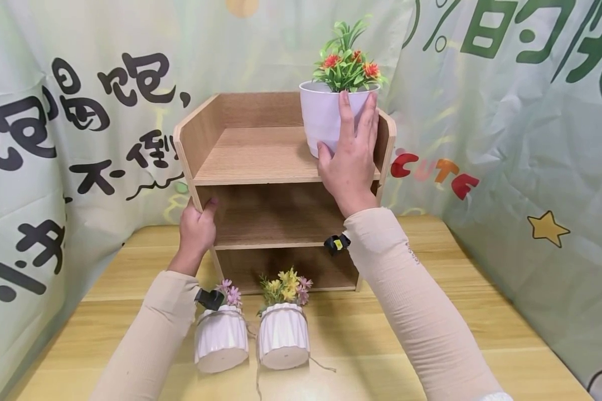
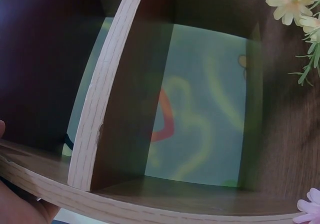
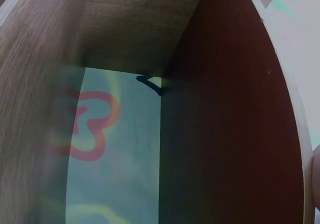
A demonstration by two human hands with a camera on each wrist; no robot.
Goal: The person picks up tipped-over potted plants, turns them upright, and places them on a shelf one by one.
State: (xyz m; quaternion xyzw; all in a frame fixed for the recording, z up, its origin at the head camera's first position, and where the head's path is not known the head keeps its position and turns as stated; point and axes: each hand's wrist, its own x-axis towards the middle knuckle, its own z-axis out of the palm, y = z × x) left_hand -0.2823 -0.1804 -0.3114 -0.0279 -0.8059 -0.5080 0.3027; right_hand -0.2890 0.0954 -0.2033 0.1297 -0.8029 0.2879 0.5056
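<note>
A wooden shelf unit (image 1: 266, 214) with three levels stands on the table. My left hand (image 1: 197, 231) grips its left side panel, thumb on the inner side; part of that hand (image 2: 22, 206) shows behind the panel edge in the left wrist view. On the right of the top level is a white pot (image 1: 321, 114) with green leaves and red-orange flowers (image 1: 371, 69). My right hand (image 1: 353, 153) lies against the front of this pot, fingers extended upward and thumb low on its left. The right wrist view looks into the shelf's open-backed compartment (image 3: 225, 124).
Two white ribbed pots, one with pink flowers (image 1: 221, 340) and one with yellow and pink flowers (image 1: 283, 337), lean back on the wooden table (image 1: 456, 301) before the shelf. Twine is tied round them. A printed curtain (image 1: 522, 145) hangs behind and beside the table.
</note>
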